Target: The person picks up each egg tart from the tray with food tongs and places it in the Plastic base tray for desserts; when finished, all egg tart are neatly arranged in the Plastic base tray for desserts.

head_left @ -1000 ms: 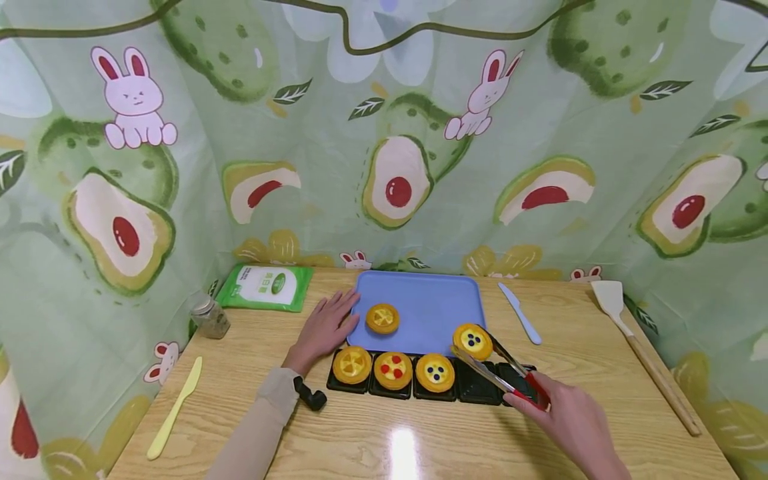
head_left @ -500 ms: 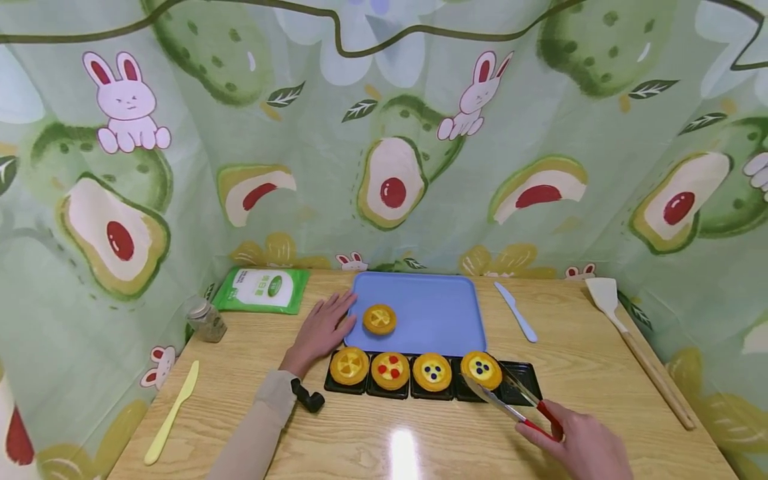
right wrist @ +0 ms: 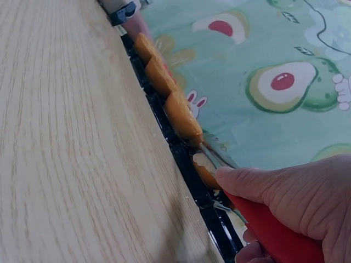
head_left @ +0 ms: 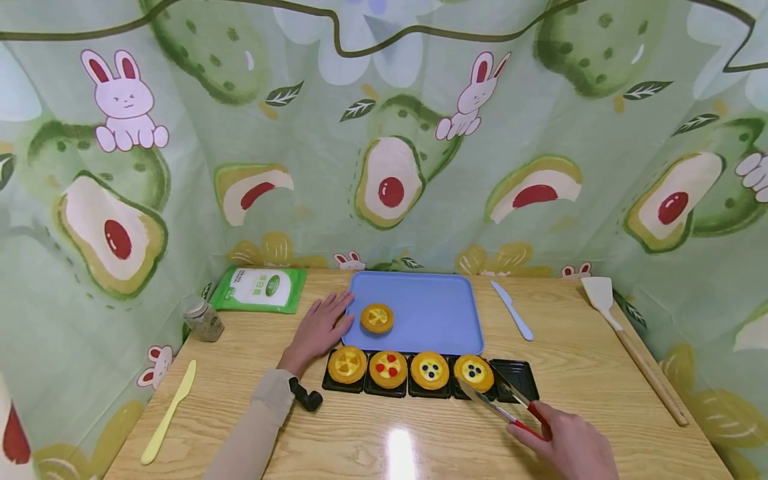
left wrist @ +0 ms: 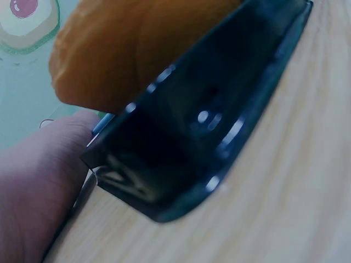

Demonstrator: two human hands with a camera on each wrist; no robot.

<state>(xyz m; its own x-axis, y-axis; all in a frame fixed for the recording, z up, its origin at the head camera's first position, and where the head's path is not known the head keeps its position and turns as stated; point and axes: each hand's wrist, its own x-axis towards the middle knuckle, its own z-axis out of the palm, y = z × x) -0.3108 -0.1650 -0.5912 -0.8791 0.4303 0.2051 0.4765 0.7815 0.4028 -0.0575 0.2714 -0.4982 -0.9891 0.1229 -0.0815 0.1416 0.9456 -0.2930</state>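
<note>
My right hand (head_left: 573, 440) grips the red handles of metal tongs (head_left: 491, 405). The tong tips lie on either side of a tart with blue berries (head_left: 474, 373), which sits in the fourth black square tray of a row. In the right wrist view, this tart (right wrist: 205, 174) is partly hidden by tongs and thumb. My left hand (head_left: 318, 330) rests with fairly straight fingers against the left edge of the blue tray (head_left: 432, 307). Beside its wrist are a plain yellow tart (head_left: 347, 365), a red-berry tart (head_left: 388, 370) and another blue-berry tart (head_left: 429, 371), each in a black tray.
One tart (head_left: 377, 319) lies on the blue tray. The last black tray (head_left: 521, 379) ends the row at right. Around stand a glass jar (head_left: 204, 321), green packet (head_left: 260, 291), yellow knife (head_left: 171, 413), blue knife (head_left: 513, 311) and spatula (head_left: 636, 353).
With the tongs, my right hand has brought the blue-berry tart from the blue tray's front right corner down into the fourth black tray. My left hand stays at the blue tray's edge.
</note>
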